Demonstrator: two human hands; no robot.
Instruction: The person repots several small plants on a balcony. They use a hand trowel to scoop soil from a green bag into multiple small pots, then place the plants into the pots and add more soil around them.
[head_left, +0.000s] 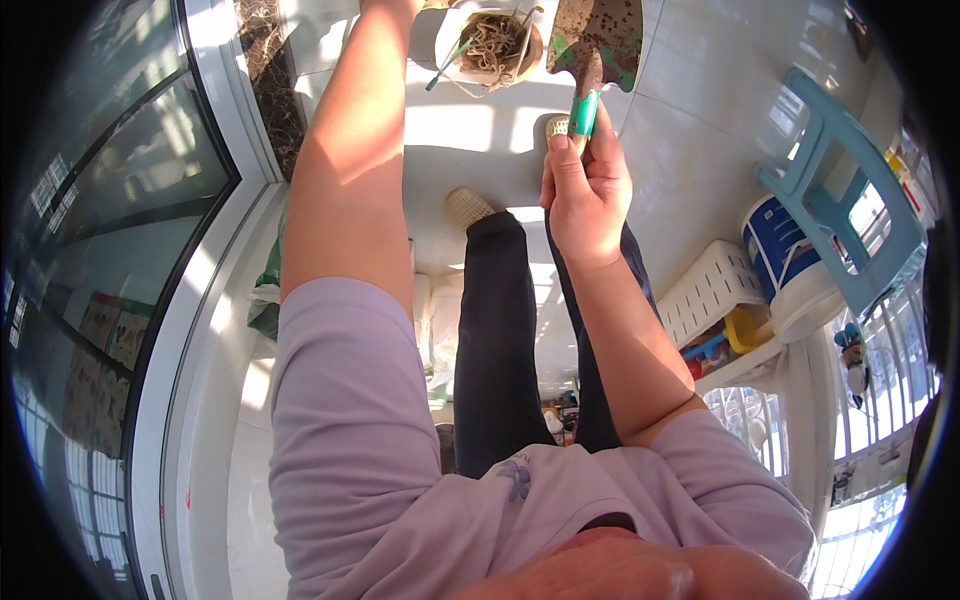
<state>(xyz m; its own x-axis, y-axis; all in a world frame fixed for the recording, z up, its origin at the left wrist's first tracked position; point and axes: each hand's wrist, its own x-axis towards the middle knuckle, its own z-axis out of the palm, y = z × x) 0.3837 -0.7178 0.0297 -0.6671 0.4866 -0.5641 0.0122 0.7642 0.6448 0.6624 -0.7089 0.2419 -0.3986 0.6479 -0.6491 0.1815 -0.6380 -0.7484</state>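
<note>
My right hand (589, 191) is closed around the short handle of a small spade (585, 112), just below its green collar. The broad metal blade points away from me, with brown soil or rust and worn green paint on it. Left of the blade stands a whitish container (451, 45) filled with tangled dry roots or stems (495, 46); a thin teal stick (444, 73) leans over its rim. My left arm reaches forward past the top edge of the picture, left of the container. The left hand is out of view, so what it touches is hidden.
A sliding glass door frame (217, 150) runs along the left. At right are a blue plastic stool (862, 187), a blue-and-white bucket (784, 232) and a white slotted basket (709, 289). My feet in woven slippers (469, 208) stand on the tiled floor (690, 157).
</note>
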